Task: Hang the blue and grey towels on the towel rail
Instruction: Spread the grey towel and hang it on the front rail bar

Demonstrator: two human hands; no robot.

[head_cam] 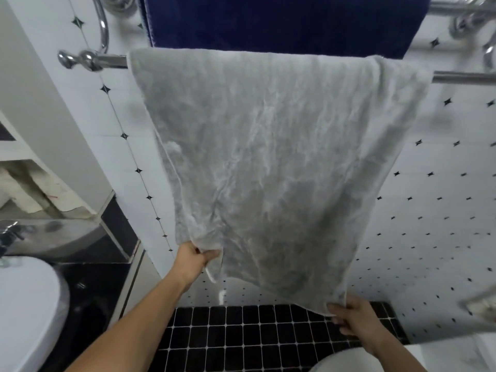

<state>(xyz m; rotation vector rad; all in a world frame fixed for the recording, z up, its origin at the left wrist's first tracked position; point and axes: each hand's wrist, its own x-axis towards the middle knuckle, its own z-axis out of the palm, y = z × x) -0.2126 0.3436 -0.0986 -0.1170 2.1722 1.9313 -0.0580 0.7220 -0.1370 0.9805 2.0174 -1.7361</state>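
Note:
A grey towel [268, 157] hangs draped over the lower chrome bar of the towel rail [107, 61] and spreads down the tiled wall. My left hand [194, 257] pinches its lower left corner. My right hand [354, 318] grips its lower right corner, lower down than the left. A dark blue towel [281, 20] hangs over a higher bar behind and above the grey one; its top is cut off by the frame.
White wall tiles with small black diamonds lie behind the towels. Black floor tiles [255, 336] are below. A white toilet lid [24, 312] sits at the lower left, with a chrome fixture and a shelf [40, 200] above it. Curved chrome pipes [103, 28] flank the rail.

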